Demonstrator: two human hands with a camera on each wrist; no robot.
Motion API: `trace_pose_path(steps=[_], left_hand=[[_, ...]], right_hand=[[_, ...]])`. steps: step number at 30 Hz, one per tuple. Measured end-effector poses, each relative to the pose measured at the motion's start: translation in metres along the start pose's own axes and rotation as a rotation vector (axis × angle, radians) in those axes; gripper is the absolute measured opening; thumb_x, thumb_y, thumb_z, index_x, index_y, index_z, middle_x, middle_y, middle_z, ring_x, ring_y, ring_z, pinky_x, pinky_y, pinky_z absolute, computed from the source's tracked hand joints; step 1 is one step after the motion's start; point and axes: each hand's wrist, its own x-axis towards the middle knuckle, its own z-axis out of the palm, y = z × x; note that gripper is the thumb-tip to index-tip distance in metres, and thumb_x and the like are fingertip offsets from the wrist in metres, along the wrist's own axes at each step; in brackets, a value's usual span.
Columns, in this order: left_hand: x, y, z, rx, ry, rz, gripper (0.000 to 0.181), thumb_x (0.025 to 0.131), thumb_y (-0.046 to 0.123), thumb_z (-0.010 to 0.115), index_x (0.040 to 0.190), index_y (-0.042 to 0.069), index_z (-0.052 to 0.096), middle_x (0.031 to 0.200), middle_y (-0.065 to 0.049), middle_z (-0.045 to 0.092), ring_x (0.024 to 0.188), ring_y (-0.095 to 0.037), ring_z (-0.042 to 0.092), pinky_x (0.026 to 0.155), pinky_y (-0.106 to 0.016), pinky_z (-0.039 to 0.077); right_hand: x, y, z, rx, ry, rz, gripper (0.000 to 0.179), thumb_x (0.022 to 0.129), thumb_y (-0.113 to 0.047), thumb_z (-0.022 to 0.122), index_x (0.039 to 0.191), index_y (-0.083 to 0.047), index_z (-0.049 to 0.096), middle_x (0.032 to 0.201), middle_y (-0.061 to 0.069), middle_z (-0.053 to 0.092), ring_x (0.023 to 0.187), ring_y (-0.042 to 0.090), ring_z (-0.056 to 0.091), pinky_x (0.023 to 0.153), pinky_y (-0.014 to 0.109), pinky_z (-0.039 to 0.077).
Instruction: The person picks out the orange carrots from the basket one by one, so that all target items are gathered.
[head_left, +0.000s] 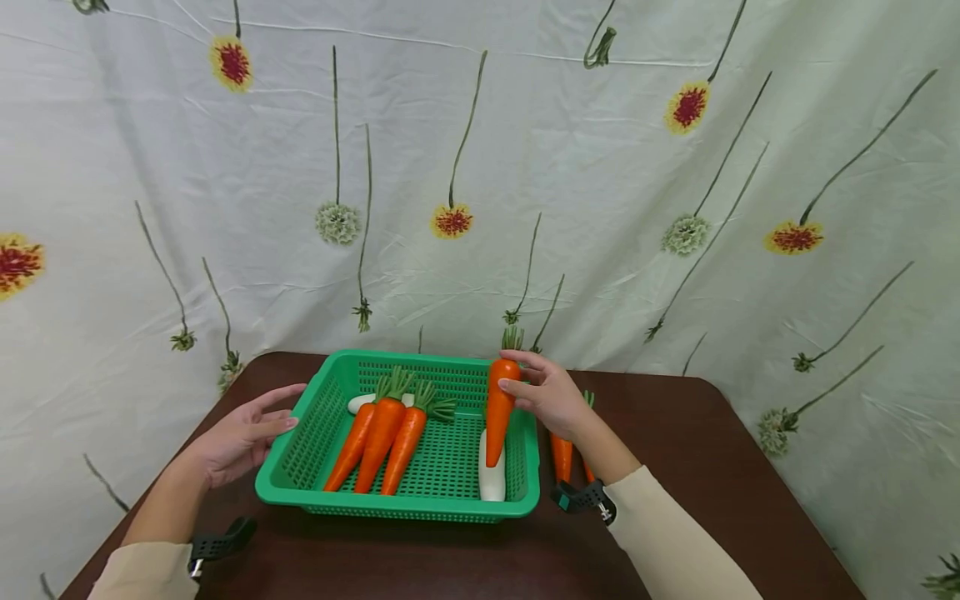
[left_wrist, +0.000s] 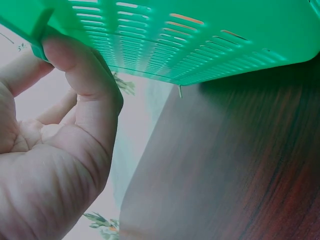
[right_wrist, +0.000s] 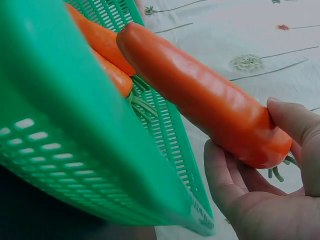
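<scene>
A green plastic basket [head_left: 465, 502] with slotted walls stands on the table. At its left end my left hand [head_left: 240, 437] pinches the rim, thumb on the near side; in the left wrist view the thumb [left_wrist: 75, 60] lies against the green edge. Over the basket's right end, my right hand [head_left: 551, 392] holds an orange carrot [head_left: 501, 400] near its leafy top, tip pointing down. In the right wrist view the carrot [right_wrist: 200, 95] is between thumb and fingers. Below it lies a smooth white elongated piece [head_left: 492, 483], partly hidden by the carrot.
Three carrots [head_left: 382, 433] lie side by side in the basket's left half, over another white piece [head_left: 362, 403]. More carrots [head_left: 561, 458] rest on the dark wooden table [head_left: 675, 467] right of the basket, partly behind the right forearm. A flower-patterned cloth [head_left: 405, 167] hangs behind.
</scene>
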Motion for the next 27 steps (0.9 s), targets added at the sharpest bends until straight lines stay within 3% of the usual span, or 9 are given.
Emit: trace_pose_path(steps=[8, 18, 27], left_hand=[[0.002, -0.001, -0.001, 0.005, 0.005, -0.003, 0.065, 0.108, 0.004, 0.047, 0.162, 0.016, 0.013, 0.126, 0.001, 0.073, 0.108, -0.023, 0.075, 0.091, -0.046, 0.061], [-0.001, -0.002, -0.002, -0.033, -0.025, 0.015, 0.058, 0.108, 0.002, 0.045, 0.159, 0.02, 0.022, 0.126, -0.001, 0.073, 0.108, -0.022, 0.075, 0.091, -0.045, 0.061], [0.001, -0.001, -0.001, -0.009, -0.005, 0.006, 0.06, 0.108, 0.003, 0.046, 0.16, 0.019, 0.019, 0.127, 0.0, 0.073, 0.108, -0.023, 0.075, 0.091, -0.046, 0.061]], right_hand=[[-0.011, 0.003, -0.013, 0.048, 0.026, 0.006, 0.05, 0.097, -0.01, 0.07, 0.145, -0.016, 0.057, 0.132, 0.014, 0.06, 0.102, 0.022, 0.067, 0.083, 0.031, 0.061], [-0.023, 0.001, -0.032, 0.086, 0.082, -0.003, 0.055, 0.098, -0.012, 0.07, 0.149, -0.011, 0.051, 0.131, 0.009, 0.062, 0.102, 0.021, 0.067, 0.084, 0.034, 0.063], [-0.031, 0.004, -0.056, 0.11, 0.106, 0.01, 0.056, 0.1, -0.013, 0.068, 0.152, -0.011, 0.047, 0.132, 0.005, 0.06, 0.103, 0.018, 0.066, 0.084, 0.033, 0.061]])
